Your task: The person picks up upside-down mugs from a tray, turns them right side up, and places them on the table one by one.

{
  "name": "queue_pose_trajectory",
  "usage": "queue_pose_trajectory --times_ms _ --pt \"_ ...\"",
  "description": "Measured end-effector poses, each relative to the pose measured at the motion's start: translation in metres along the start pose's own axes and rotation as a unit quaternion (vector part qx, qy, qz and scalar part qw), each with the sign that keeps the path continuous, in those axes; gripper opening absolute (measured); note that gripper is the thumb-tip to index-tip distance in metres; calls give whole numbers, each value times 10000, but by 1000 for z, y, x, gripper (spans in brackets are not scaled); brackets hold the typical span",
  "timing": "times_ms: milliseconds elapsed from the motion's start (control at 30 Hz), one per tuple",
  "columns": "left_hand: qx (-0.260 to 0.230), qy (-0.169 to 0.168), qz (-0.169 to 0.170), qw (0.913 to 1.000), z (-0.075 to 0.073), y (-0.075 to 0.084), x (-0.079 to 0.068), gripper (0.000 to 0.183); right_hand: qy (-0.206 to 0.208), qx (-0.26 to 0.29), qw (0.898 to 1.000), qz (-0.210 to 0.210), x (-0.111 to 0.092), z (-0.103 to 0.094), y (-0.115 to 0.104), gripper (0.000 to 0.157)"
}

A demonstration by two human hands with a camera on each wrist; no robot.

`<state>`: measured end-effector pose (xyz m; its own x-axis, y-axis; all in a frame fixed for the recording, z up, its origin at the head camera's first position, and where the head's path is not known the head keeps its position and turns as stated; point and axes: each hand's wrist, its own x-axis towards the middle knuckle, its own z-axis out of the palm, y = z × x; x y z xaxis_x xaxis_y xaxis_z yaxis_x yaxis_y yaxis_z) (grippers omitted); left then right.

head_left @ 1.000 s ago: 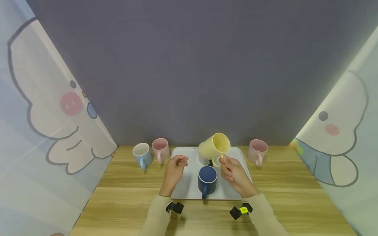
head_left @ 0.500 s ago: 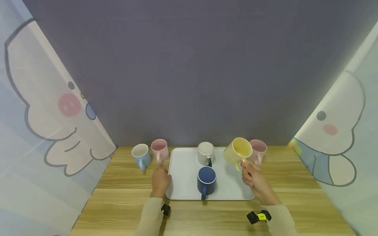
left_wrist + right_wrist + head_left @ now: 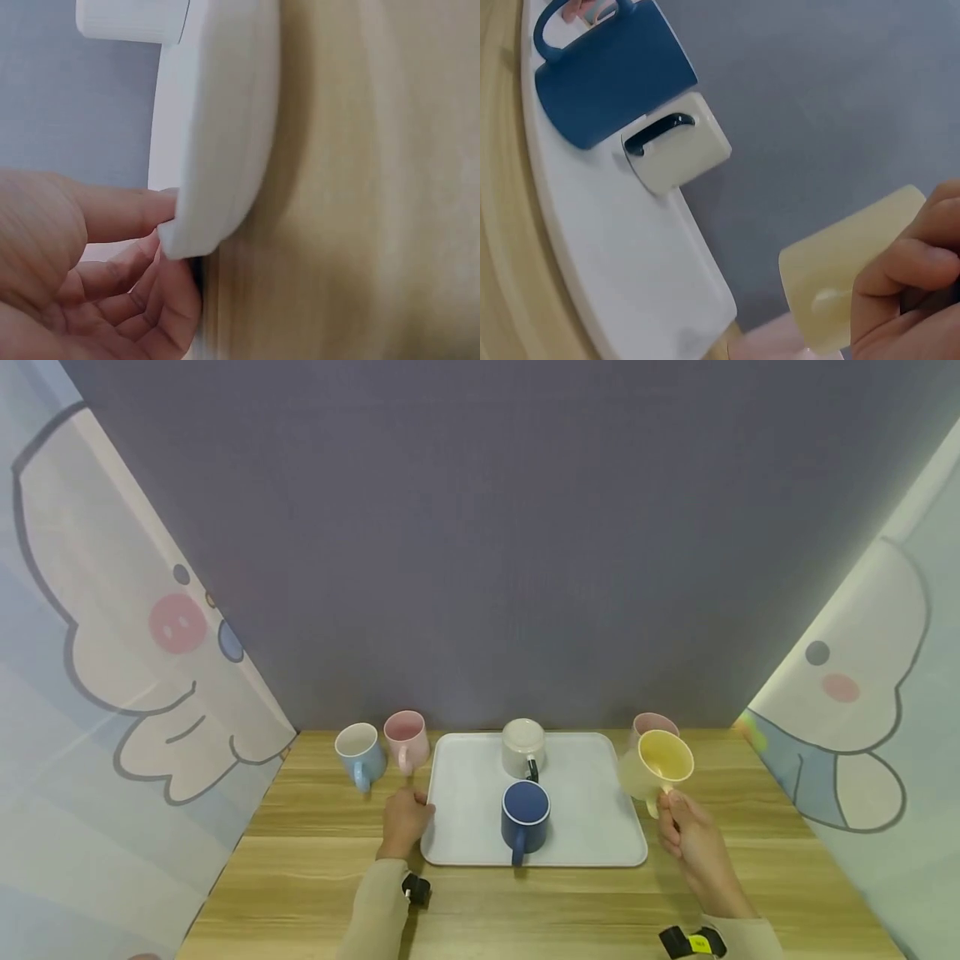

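My right hand (image 3: 699, 847) grips a pale yellow mug (image 3: 637, 777) by its handle, tilted and off the tray, just beyond the tray's right edge. The mug overlaps a pink mug (image 3: 651, 724) behind it in the head view. In the right wrist view the yellow mug (image 3: 840, 262) shows its side, with curled fingers (image 3: 907, 266) at the handle. My left hand (image 3: 407, 820) is at the left edge of the white tray (image 3: 465, 835). The left wrist view shows its thumb (image 3: 131, 211) on the tray rim (image 3: 225, 135) and its fingers curled beneath.
On the tray stand a dark blue mug (image 3: 527, 827) near the front and a cream mug (image 3: 522, 752) with a black handle, upside down, behind it. Left of the tray are a light blue mug (image 3: 362, 756) and another pink mug (image 3: 408, 743). A grey wall (image 3: 480, 568) rises behind.
My right hand has carried the yellow mug rightward from above the tray to in front of the right pink mug. My left hand has moved left and down to the tray's left edge.
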<state>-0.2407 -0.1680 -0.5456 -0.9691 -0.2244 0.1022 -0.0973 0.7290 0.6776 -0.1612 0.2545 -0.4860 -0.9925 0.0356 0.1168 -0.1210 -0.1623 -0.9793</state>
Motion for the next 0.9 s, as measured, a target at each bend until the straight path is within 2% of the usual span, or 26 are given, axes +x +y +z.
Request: queue_pose_trajectory --times_ms 200,400,500,633,800,900 --pt "3 -67 13 10000 -2 -3 3 8 475 -137 9986 209 -9 -16 3 32" --pt "-47 -141 -60 9999 -1 -4 6 10 734 -105 9967 321 -13 -32 7 30" --pt "-72 -195 -91 9997 0 -3 6 9 884 -264 9943 531 -14 -39 8 30" --pt "-95 -215 -127 9996 0 -3 5 8 1054 -350 9913 709 -11 -47 11 30" --pt "-127 -221 -154 9996 0 -4 5 8 1141 -207 9917 557 1 -55 23 29" --pt "-108 -217 -166 9996 1 -6 5 8 1128 -233 9913 636 9 -62 30 30"
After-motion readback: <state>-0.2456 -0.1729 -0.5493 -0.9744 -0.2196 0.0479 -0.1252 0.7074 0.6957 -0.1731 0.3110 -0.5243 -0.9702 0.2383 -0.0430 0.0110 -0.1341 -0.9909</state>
